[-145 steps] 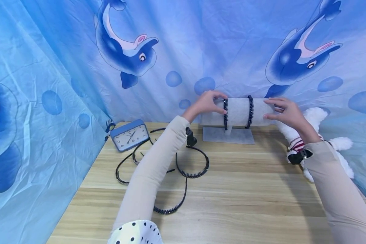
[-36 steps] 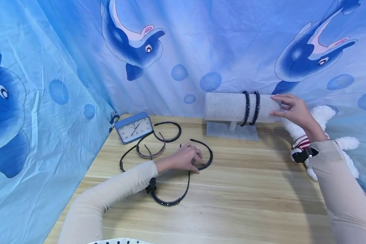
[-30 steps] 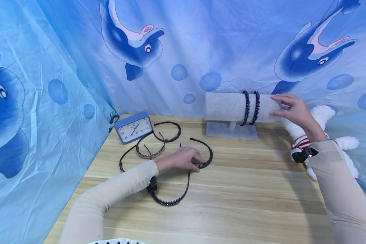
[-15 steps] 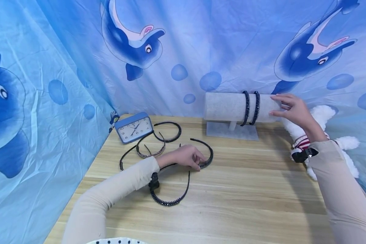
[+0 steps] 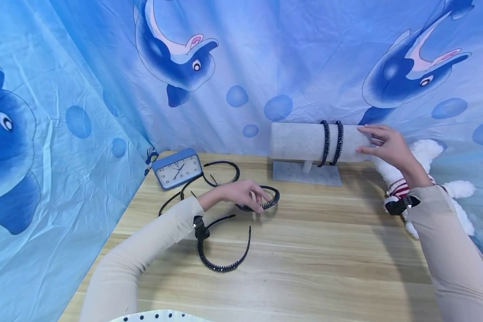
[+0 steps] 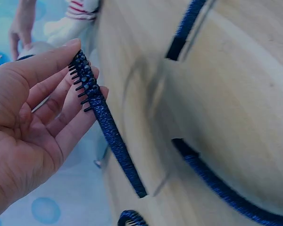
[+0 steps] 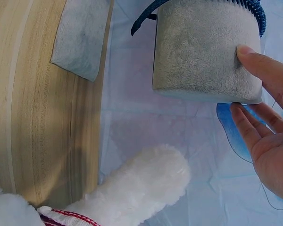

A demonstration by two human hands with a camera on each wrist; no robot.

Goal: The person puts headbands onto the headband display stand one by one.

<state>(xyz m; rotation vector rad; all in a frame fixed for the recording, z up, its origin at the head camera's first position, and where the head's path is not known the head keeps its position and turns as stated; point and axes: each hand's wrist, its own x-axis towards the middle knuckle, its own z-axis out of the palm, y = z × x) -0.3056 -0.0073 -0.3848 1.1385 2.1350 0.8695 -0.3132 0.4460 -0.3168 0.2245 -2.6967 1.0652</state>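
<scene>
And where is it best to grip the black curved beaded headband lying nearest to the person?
Probably pinch the headband mid-curve, from the person's side: its beaded arc bulges that way, while both slimmer ends point away.

2 beige sleeves (image 5: 116, 270), 2 black wrist cameras (image 5: 201, 230) (plus black-dotted white fabric (image 5: 163, 315))

back: blue curtain (image 5: 302, 58) with dolphins (image 5: 179, 69) and bubbles (image 5: 278, 108) | left: creased blue cloth (image 5: 70, 179) | furniture: pale wooden table (image 5: 326, 259), streaked grain | light: bright
</scene>
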